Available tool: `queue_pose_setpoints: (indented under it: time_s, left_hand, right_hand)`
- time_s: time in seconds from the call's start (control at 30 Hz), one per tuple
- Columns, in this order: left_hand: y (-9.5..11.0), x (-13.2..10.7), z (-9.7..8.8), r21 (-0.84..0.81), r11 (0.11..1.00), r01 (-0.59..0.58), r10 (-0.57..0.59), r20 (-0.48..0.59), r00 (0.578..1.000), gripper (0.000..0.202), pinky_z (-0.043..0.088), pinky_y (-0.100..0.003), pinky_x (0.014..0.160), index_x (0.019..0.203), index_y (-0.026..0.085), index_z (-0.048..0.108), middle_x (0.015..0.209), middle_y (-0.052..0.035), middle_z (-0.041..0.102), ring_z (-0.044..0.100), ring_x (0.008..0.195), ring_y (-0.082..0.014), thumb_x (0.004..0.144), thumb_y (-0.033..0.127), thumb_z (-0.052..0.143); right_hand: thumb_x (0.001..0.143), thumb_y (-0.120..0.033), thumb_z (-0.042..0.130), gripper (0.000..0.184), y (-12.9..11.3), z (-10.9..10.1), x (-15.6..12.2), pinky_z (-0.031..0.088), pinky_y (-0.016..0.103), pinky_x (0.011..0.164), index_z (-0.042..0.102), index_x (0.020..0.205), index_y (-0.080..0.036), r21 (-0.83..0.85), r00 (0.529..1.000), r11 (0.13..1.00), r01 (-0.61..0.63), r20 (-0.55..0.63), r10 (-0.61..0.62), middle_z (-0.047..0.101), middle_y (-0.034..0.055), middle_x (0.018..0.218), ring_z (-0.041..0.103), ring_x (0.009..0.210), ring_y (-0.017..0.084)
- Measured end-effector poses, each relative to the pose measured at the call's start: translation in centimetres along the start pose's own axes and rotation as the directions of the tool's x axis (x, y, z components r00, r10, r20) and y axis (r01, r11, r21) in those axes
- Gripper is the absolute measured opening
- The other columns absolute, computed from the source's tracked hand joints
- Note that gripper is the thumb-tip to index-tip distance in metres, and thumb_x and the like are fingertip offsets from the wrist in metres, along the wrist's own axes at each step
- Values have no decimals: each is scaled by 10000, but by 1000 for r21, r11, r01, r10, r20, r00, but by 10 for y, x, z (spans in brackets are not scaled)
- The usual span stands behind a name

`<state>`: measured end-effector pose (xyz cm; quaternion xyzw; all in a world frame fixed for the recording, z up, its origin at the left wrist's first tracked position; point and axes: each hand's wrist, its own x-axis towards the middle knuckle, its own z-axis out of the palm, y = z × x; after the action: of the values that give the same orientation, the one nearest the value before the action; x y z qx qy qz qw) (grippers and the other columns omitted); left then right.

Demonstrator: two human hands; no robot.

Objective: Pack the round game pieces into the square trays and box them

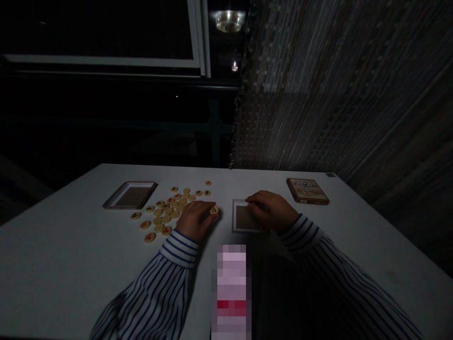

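Observation:
My left hand point(194, 221) is closed, with a round wooden Chinese chess piece point(213, 210) pinched between thumb and fingertips. It is held beside a loose heap of similar pieces point(166, 216), some showing red or black characters and some blank. An open shallow box point(238, 231) with a white rim and brown bottom lies right of it. My right hand point(272, 210) is over this box's right part, fingers curled and touching its far rim. The hand covers much of the inside, so I cannot see what lies beneath the palm.
Another open shallow box point(133, 194) lies at the left on the white table point(78, 264). A printed box point(307, 191) lies at the back right. A single piece point(208, 183) sits apart near the far edge. Behind hangs a string curtain point(290, 94) beside a dark window.

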<state>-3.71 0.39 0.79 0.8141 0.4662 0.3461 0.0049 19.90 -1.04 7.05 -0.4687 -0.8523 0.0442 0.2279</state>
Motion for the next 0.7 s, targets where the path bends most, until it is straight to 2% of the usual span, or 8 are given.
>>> queue_pose_setpoints:
  time_s: [0.47, 0.7]
  left_hand:
    - [36, 20, 9, -64, 997, -35, 37, 30, 999, 292, 414, -378, 811, 981, 162, 574, 905, -61, 629, 539, 877, -199, 726, 301, 541]
    - [42, 31, 20, -154, 988, -26, 28, 6, 1000, 281, 417, -370, 811, 972, 182, 570, 903, -52, 627, 539, 881, -193, 719, 302, 553]
  right_hand:
    - [764, -206, 456, 192, 17, 20, -22, 442, 283, 717, 598, 876, -140, 73, 978, 997, -14, -206, 29, 634, 64, 829, 566, 774, 148]
    - [760, -206, 458, 186, 20, 23, -23, 446, 266, 689, 600, 868, -151, 86, 969, 995, -45, -238, 65, 639, 57, 808, 571, 743, 140]
